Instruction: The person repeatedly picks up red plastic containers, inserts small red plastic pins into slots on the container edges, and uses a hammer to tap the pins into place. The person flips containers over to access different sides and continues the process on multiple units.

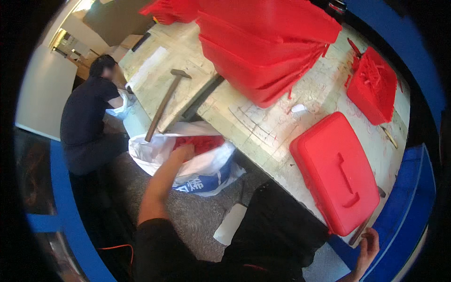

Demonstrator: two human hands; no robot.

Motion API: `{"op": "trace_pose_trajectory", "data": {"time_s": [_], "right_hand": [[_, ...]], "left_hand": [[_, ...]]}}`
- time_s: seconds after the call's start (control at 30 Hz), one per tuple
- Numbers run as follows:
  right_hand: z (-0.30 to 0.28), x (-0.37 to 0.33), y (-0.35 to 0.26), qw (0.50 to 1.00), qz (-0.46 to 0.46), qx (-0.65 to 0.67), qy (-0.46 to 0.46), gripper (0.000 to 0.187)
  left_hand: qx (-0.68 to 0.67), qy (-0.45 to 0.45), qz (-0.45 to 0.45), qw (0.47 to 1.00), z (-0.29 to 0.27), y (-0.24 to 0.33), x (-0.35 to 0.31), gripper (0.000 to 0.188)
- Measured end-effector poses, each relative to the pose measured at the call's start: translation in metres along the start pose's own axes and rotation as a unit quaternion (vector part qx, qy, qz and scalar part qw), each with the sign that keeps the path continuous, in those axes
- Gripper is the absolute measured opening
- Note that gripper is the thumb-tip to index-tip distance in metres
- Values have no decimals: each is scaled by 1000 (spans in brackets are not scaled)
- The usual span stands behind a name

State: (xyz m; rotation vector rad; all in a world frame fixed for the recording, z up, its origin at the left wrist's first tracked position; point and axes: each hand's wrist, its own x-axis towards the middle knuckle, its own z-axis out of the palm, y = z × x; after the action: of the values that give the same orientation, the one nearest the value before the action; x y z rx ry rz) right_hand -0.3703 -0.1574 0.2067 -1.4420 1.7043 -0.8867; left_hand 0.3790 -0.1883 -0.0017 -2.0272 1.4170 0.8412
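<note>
My left hand [186, 151] reaches into the mouth of a white woven sack [149, 149], among red plastic scraps [206, 143]. Its fingers are hard to make out there, so I cannot see whether they grip any scraps. Off the table's near right corner is my right hand [369, 245], its fingers loosely bent and apart, with nothing visible in them. Just beyond it lies a red plastic case-like part [336, 174], flat on the table [263, 136] with a long recess in its top. A wooden handle [360, 232] sticks out beside that part, close to my right fingers.
A hammer [164, 105] rests on the table above the sack, its handle overhanging the edge. A tall stack of red plastic parts [263, 51] stands farther back. At right are a red bin [373, 91] holding scraps and a blue panel [404, 211]. A person [91, 113] crouches at left.
</note>
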Motion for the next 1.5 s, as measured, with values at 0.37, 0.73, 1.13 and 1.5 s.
{"op": "trace_pose_trajectory", "data": {"time_s": [0.37,0.73,1.13,1.5], "right_hand": [[22,-57,-14,989,115,-40,-79,15],[116,-18,-88,957,-124,-83,-248,16],[147,-16,-112,869,-298,-49,-393,23],[135,-33,-128,901,-339,-137,-234,59]], "left_hand": [[-142,170,-155,963,83,-11,28,41],[-573,87,67,812,-67,-43,-186,22],[-580,152,58,798,-118,-56,-229,9],[-384,-206,506,745,-108,286,-243,16]]}}
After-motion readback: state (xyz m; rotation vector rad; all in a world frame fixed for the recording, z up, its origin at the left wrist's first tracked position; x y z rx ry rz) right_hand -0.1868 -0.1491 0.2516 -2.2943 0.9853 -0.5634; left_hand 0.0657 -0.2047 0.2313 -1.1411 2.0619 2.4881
